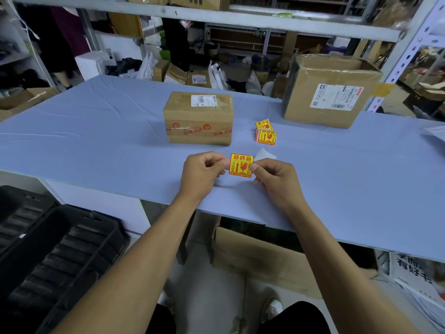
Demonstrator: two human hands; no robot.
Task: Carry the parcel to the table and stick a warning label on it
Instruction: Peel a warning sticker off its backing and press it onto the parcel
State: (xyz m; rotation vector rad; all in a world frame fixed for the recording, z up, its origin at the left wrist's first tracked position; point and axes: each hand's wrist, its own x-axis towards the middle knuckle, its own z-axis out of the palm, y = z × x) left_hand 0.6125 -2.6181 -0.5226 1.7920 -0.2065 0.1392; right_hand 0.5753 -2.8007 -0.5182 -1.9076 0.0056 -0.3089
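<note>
A small taped cardboard parcel (198, 118) with a white shipping slip on top stands on the blue table (96, 131), at its middle. Closer to me, above the table's front part, I hold a yellow and red warning label (240, 164) between both hands. My left hand (203, 172) pinches its left edge and my right hand (274, 178) pinches its right edge. A white piece of backing paper (265, 155) shows just behind my right hand. A small pile of the same labels (265, 134) lies to the right of the parcel.
A larger open cardboard box (330, 92) stands at the table's far right. Metal shelving (216, 18) with clutter rises behind the table. A black plastic crate (55, 256) sits low on my left, and a cardboard box (260, 256) lies under the table.
</note>
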